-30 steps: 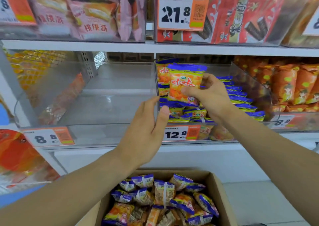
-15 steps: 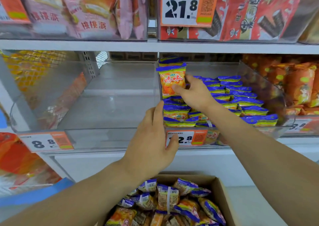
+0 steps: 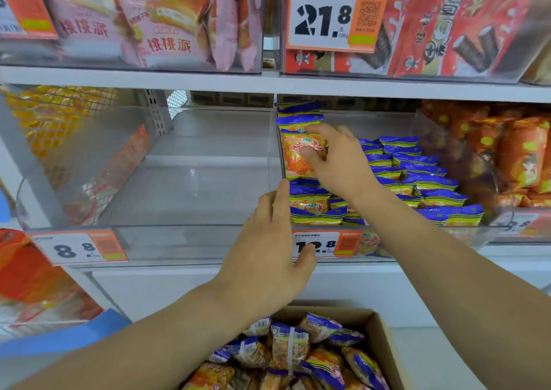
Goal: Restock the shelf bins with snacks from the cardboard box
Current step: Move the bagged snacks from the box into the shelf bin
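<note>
My right hand [image 3: 337,160] grips an orange and blue snack packet [image 3: 298,158] and presses it upright against the left wall of a clear shelf bin [image 3: 465,228] priced 12.8. Rows of the same packets [image 3: 417,178] fill that bin. My left hand [image 3: 268,258] hovers at the bin's front edge, fingers apart, holding nothing. Below, the open cardboard box [image 3: 384,345] holds several more packets [image 3: 289,351].
A clear bin [image 3: 179,240] priced 8.8 stands to the left with nothing in it. Orange packets [image 3: 518,157] fill the bin on the right. The upper shelf carries pink cake packs [image 3: 167,29] and red wafer packs [image 3: 447,29]. Red bags [image 3: 32,282] lie at lower left.
My right hand carried the packet back and down into the 12.8 bin, against its left wall. My left hand rose toward the bin's front edge.
</note>
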Tool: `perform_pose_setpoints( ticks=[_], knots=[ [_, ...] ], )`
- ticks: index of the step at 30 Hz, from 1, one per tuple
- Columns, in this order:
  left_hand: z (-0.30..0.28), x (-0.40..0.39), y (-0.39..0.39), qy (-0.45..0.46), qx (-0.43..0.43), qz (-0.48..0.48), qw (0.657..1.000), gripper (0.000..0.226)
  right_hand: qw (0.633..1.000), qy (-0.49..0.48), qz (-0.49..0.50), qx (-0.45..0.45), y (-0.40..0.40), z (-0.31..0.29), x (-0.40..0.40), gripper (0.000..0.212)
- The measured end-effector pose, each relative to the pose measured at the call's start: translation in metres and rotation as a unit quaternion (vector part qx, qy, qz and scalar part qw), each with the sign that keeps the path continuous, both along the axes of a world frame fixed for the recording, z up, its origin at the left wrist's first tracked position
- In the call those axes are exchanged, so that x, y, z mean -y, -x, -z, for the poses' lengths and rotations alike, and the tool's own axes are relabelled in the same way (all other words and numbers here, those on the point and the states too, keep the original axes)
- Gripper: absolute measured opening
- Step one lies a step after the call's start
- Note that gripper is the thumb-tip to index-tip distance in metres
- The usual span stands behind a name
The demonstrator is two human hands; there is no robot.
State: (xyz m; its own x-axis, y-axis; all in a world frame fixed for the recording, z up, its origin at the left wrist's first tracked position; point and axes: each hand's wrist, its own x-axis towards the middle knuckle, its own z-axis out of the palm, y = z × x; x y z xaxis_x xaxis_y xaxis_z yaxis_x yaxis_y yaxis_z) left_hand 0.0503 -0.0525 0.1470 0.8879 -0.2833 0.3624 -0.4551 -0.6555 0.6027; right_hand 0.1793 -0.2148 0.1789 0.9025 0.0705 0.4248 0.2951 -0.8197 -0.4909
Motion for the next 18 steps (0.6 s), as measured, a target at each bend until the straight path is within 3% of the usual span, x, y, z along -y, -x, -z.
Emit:
perform_pose_setpoints(
  ticks=[8, 13, 18],
  knots=[
    [0.003, -0.001, 0.0, -0.008, 0.008, -0.002, 1.0, 0.091, 0.999, 0.028, -0.001, 0.04, -0.002, 0.011, 0.0, 0.045],
    [0.008, -0.003, -0.002, -0.02, 0.02, -0.002, 1.0, 0.092, 0.997, 0.024, -0.063, -0.033, 0.001, 0.004, 0.012, 0.048],
    [0.01, 0.002, -0.003, -0.008, 0.021, -0.02, 1.0, 0.093, 0.997, -0.031, -0.048, 0.044, 0.005, 0.007, 0.014, 0.047]
  ],
)
